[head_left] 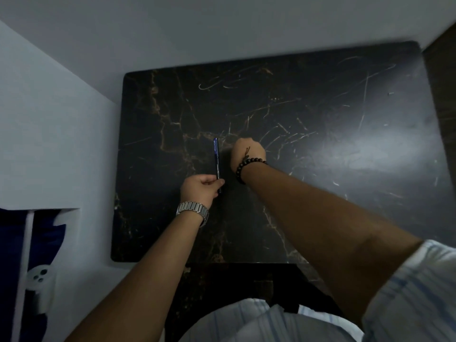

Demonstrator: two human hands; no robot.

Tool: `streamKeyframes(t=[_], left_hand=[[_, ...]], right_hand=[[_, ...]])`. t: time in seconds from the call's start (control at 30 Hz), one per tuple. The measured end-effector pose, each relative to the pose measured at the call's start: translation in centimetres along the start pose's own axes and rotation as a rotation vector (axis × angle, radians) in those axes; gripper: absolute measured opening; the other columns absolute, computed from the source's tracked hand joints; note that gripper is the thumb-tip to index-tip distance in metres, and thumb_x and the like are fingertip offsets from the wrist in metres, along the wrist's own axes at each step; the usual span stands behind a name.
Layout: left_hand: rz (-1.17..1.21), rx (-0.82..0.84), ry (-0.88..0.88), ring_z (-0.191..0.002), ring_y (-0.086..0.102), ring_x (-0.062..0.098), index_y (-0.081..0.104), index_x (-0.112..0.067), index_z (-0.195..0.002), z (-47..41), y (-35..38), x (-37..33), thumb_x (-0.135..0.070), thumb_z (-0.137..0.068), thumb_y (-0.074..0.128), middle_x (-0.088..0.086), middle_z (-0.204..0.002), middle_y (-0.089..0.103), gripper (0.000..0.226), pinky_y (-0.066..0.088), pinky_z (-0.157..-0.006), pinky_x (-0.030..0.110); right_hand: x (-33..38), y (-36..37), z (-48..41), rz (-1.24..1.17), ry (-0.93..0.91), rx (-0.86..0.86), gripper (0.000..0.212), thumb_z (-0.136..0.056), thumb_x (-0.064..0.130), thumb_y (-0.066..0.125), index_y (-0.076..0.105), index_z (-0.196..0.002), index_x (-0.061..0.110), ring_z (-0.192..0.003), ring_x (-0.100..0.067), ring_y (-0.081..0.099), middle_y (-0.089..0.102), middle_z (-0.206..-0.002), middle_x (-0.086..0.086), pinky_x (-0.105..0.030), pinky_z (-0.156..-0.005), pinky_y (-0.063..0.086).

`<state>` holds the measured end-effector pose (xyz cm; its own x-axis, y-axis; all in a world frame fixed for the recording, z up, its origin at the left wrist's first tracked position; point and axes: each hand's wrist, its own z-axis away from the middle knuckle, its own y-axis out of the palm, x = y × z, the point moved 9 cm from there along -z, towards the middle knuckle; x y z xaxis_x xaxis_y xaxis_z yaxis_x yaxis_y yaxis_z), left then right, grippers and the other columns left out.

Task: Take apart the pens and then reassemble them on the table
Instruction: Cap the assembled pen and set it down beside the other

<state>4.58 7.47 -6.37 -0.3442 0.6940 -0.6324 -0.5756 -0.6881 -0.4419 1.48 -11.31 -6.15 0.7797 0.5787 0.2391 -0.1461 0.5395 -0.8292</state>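
As I look down at the dark desk (320, 169), my left hand (199, 190) pinches the blue pen's (217, 160) near end, right hand (246, 154) curled tight just beside its far half, I cannot tell around what.

We see the table (320, 169) ahead of us, its far edge against the wall (172, 25) and another wall (49, 119) to its left. On it lies a pen (216, 159) — pointing away from us. Our left hand (199, 190) meets the pen's near end; our right hand (248, 151) sits just right of it — farther back.
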Motion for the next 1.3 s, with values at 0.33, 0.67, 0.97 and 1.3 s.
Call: streamKeyframes(t=[0.33, 0.67, 0.97, 1.3], left_hand=[[-0.031, 0.039, 0.010, -0.078, 0.072, 0.012, 0.074, -0.013, -0.104, -0.9, 3.2, -1.3, -0.021, -0.078, 0.082, -0.003, -0.087, 0.072, 0.029, 0.062, -0.076, 0.031], [-0.099, 0.127, 0.063, -0.070, 0.075, 0.019, 0.073, -0.023, -0.084, -1.5, 9.7, -3.9, -0.026, -0.074, 0.084, 0.001, -0.072, 0.075, 0.015, 0.064, -0.073, 0.040], [-0.117, 0.169, 0.042, -0.070, 0.075, 0.019, 0.073, -0.021, -0.081, -1.2, 12.4, -3.9, -0.021, -0.076, 0.084, 0.004, -0.072, 0.075, 0.012, 0.064, -0.069, 0.035], [-0.126, 0.172, -0.004, -0.063, 0.072, 0.013, 0.074, -0.013, -0.089, -1.4, 13.1, -3.7, -0.019, -0.075, 0.085, 0.006, -0.074, 0.075, 0.019, 0.056, -0.049, 0.023]], right_hand=[[-4.6, -1.8, 0.5, -0.005, 0.042, 0.009, 0.027, -0.090, 0.036, 0.063, 0.068, -0.102, 0.012, -0.086, -0.024, 0.067, 0.070, -0.098, -0.008, -0.035, -0.067, 0.054], [-14.1, -3.8, 0.0, -0.288, 0.275, -0.050, 0.027, -0.087, 0.040, 0.063, 0.066, -0.089, 0.013, -0.085, -0.026, 0.068, 0.069, -0.093, -0.010, -0.042, -0.076, 0.062], [-15.0, -3.8, -0.7, -0.326, 0.309, -0.046, 0.029, -0.086, 0.041, 0.064, 0.066, -0.093, 0.012, -0.079, -0.023, 0.068, 0.069, -0.087, -0.007, -0.039, -0.071, 0.062], [-14.3, -3.6, -1.7, -0.315, 0.290, -0.052, 0.038, -0.088, 0.045, 0.061, 0.065, -0.099, 0.009, -0.081, -0.026, 0.069, 0.069, -0.091, -0.009, -0.038, -0.071, 0.061]])
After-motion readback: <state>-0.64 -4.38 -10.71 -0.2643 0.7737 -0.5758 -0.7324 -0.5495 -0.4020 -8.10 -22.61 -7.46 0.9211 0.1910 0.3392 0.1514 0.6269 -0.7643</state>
